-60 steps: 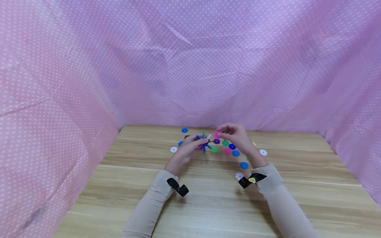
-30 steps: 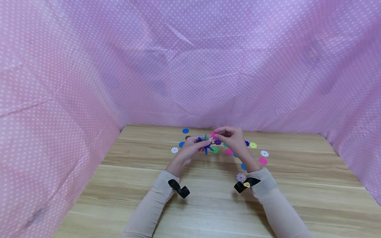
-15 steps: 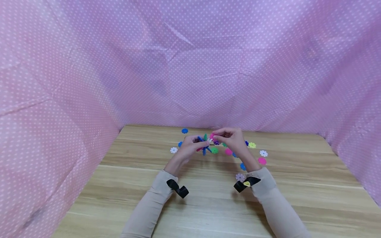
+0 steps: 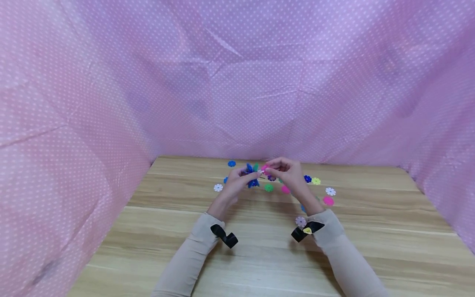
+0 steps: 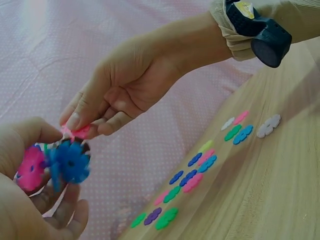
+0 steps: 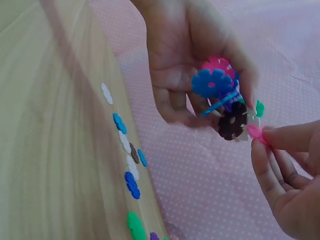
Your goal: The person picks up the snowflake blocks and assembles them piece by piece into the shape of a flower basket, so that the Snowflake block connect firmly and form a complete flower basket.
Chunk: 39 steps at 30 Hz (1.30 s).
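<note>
My left hand [image 4: 236,184] holds a cluster of interlocked notched plastic discs, flower-shaped; the blue disc [image 5: 73,161], the pink disc [image 5: 31,167] and the brown disc [image 6: 233,121] are plain to see. A white disc and a green disc [image 6: 259,108] sit at the cluster's edge, partly hidden by fingers. Between thumb and fingertips, my right hand [image 4: 291,174] pinches a bright pink disc [image 6: 255,131]. That pink disc touches the white one on the cluster; how deep their slots engage I cannot tell. Both hands are raised over the far part of the table.
Loose discs lie flat on the wooden table [image 4: 259,255], among them a green disc [image 4: 269,187], a yellow disc [image 4: 316,181], a pale disc [image 4: 300,222] and a white disc [image 4: 218,187]. A pink dotted cloth [image 4: 237,82] hangs behind and at the sides.
My right hand has come left and brought the pink disc against the cluster. The cluster has turned in my left hand, which otherwise stays in place.
</note>
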Each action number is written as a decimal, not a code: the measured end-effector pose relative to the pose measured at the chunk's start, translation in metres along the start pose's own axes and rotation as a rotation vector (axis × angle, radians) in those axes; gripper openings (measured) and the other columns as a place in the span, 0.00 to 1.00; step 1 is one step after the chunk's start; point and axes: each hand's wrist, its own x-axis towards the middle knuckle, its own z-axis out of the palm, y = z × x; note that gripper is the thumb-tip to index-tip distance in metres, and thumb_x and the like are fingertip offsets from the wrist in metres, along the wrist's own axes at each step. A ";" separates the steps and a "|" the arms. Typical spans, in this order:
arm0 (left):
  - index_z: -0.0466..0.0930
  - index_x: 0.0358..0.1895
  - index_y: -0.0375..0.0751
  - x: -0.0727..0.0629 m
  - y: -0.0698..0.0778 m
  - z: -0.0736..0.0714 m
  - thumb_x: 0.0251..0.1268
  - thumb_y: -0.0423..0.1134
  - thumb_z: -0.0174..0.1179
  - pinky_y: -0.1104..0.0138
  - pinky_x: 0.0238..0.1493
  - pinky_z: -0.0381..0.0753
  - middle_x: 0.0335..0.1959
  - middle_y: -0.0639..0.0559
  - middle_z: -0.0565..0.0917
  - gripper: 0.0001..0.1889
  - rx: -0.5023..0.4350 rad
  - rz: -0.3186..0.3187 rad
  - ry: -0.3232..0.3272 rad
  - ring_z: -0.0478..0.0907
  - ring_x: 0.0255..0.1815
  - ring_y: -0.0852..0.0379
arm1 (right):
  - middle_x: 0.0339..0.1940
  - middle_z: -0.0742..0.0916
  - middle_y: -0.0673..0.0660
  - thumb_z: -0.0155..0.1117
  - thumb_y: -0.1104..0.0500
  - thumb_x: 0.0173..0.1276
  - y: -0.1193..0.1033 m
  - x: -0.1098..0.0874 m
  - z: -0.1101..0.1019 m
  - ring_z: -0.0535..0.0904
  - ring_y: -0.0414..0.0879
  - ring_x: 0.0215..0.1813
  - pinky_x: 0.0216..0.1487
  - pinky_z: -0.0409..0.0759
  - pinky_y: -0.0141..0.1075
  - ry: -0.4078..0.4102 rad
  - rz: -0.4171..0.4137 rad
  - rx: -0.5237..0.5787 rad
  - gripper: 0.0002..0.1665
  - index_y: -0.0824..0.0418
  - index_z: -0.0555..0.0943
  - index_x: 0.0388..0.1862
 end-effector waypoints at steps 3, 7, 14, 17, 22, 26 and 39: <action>0.79 0.53 0.41 0.002 -0.002 0.002 0.69 0.42 0.65 0.48 0.65 0.77 0.46 0.48 0.88 0.14 -0.080 0.002 0.034 0.84 0.51 0.51 | 0.38 0.90 0.64 0.71 0.70 0.65 0.000 -0.001 0.002 0.87 0.38 0.31 0.40 0.90 0.42 -0.011 0.035 0.013 0.15 0.77 0.82 0.49; 0.75 0.64 0.40 0.004 -0.003 0.001 0.71 0.40 0.64 0.49 0.66 0.79 0.54 0.42 0.88 0.21 -0.138 0.009 0.053 0.87 0.51 0.54 | 0.44 0.89 0.71 0.70 0.68 0.67 -0.002 -0.001 0.002 0.88 0.38 0.33 0.46 0.89 0.48 -0.036 0.093 -0.007 0.17 0.74 0.82 0.52; 0.77 0.61 0.37 0.004 0.000 -0.003 0.72 0.39 0.63 0.45 0.66 0.78 0.49 0.45 0.87 0.19 -0.159 0.021 0.035 0.85 0.46 0.58 | 0.50 0.87 0.71 0.69 0.63 0.70 -0.010 0.000 -0.011 0.88 0.37 0.40 0.48 0.89 0.40 -0.153 0.151 -0.126 0.21 0.68 0.81 0.60; 0.78 0.55 0.40 0.005 0.001 -0.004 0.71 0.41 0.64 0.42 0.68 0.74 0.48 0.43 0.88 0.14 -0.185 -0.009 0.024 0.86 0.44 0.58 | 0.48 0.88 0.69 0.69 0.62 0.71 -0.010 0.000 -0.022 0.88 0.40 0.41 0.46 0.88 0.34 -0.202 0.166 -0.189 0.21 0.67 0.81 0.61; 0.79 0.49 0.43 0.007 0.001 -0.007 0.72 0.42 0.64 0.40 0.69 0.73 0.54 0.35 0.86 0.10 -0.220 -0.068 0.035 0.87 0.42 0.56 | 0.42 0.90 0.66 0.71 0.65 0.67 -0.006 -0.005 -0.044 0.87 0.47 0.41 0.43 0.87 0.33 -0.369 0.151 -0.323 0.19 0.71 0.83 0.55; 0.80 0.46 0.43 0.009 0.002 -0.008 0.74 0.45 0.62 0.42 0.68 0.74 0.54 0.37 0.86 0.09 -0.227 -0.109 0.052 0.87 0.41 0.53 | 0.38 0.90 0.61 0.73 0.65 0.64 -0.001 -0.015 -0.062 0.85 0.44 0.41 0.43 0.86 0.32 -0.562 0.100 -0.455 0.17 0.71 0.84 0.50; 0.80 0.49 0.38 0.012 -0.001 -0.011 0.75 0.45 0.61 0.43 0.69 0.74 0.40 0.50 0.89 0.13 -0.202 -0.091 -0.023 0.87 0.39 0.59 | 0.29 0.84 0.56 0.80 0.65 0.54 0.023 -0.057 -0.083 0.74 0.38 0.31 0.32 0.75 0.27 -0.763 0.118 -0.551 0.13 0.63 0.86 0.37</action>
